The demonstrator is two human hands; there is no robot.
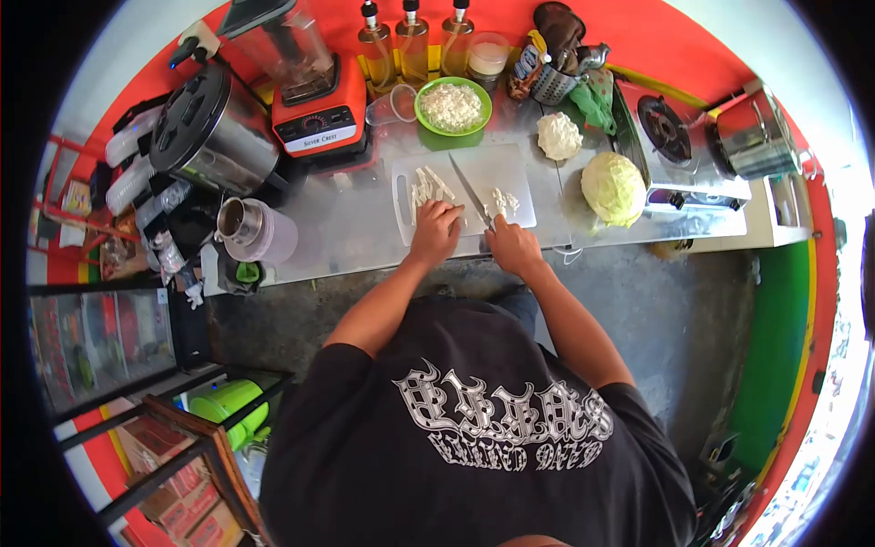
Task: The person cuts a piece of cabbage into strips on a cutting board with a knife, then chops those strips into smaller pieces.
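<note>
On a white cutting board (419,164) lie pale strips (428,187) at the left and small diced pieces (505,201) at the right. My left hand (437,232) rests at the lower end of the strips, its fingers bent together on them. My right hand (513,244) is wrapped round the handle of a knife (468,185), whose blade points up and left across the board between strips and dice. Behind the board, a green bowl (454,108) holds white chopped pieces. A whitish cauliflower-like head (559,136) and a pale green cabbage (612,189) sit to the right.
A red blender (319,114), a large pot (214,118) and a metal-topped container (260,232) stand at the left. Pump bottles (413,46) line the back. At the right are a gas stove (697,173) and a steel pot (758,137).
</note>
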